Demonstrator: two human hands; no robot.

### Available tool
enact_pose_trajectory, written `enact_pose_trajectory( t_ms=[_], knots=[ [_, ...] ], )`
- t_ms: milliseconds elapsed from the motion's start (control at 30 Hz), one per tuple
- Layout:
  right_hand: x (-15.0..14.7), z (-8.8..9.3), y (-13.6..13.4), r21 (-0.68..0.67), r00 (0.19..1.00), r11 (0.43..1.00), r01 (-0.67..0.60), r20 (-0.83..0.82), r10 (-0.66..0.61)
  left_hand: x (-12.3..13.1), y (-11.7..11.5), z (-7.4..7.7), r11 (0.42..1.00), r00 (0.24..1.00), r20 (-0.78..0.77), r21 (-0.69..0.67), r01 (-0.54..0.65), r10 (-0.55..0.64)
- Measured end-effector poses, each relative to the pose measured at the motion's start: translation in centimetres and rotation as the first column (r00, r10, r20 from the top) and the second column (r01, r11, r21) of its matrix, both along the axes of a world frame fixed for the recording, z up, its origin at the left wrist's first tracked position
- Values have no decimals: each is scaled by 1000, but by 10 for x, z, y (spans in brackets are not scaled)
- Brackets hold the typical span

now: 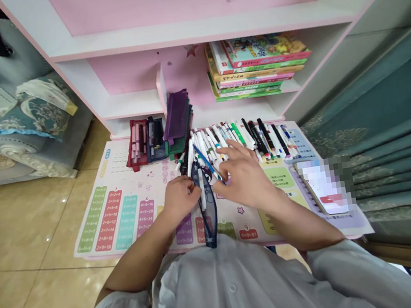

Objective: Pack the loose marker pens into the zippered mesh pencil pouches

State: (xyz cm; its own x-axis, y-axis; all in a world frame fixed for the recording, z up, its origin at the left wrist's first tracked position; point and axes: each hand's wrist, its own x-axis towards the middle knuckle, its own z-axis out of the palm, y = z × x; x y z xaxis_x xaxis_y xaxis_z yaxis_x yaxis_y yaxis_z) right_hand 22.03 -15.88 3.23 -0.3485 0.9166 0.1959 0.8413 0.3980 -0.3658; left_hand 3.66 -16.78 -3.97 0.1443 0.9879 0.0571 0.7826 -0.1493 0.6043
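Note:
A narrow dark blue mesh pencil pouch (210, 215) lies at the desk's front edge, with a white marker (202, 190) inside its opening. My left hand (180, 200) pinches the pouch's left rim between thumb and fingers. Right of the pouch, my right hand (246, 174) has thumb and index closed at the lower end of a blue pen (205, 160), which slants up to the left. Its other fingers stretch over a wide row of loose markers (225, 133), mostly white-barrelled. Black markers (257, 138) lie at the row's right part.
Behind my left hand are a red pouch (138, 142) with pink pens, a dark blue pouch (155, 138) with pens, and stacked purple (177, 114) and green pouches. Books (255, 72) are piled on the shelf. A phone (321, 188) rests at the desk's right.

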Motion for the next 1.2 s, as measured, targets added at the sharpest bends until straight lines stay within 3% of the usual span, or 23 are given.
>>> enact_pose_trajectory(
  t_ms=[100,267,600,867,967,1067,1200],
  knots=[
    [0,11,-20,-86,988,990,-116,88,124,-1,0,-3,1000,1000,15,12,-6,6],
    [-5,13,-26,-196,959,978,-72,257,122,-1,0,-4,999,1000,20,22,-24,24],
    [-32,-18,-22,-159,924,984,-79,358,132,-1,-1,-2,1000,1000,-21,28,-1,1],
    [-40,-28,-22,-231,839,967,-112,498,217,-1,0,-1,999,998,-56,39,29,-27],
    [-39,-28,-21,-248,851,961,-122,473,230,-1,1,-1,999,998,-52,34,27,-26],
    [-32,-26,-12,-231,912,965,-128,354,205,-1,1,-1,1000,1000,-25,17,3,-3],
    [-17,-29,16,-100,989,995,-18,146,32,-1,1,0,1000,999,-35,1,-28,28]
  ],
)
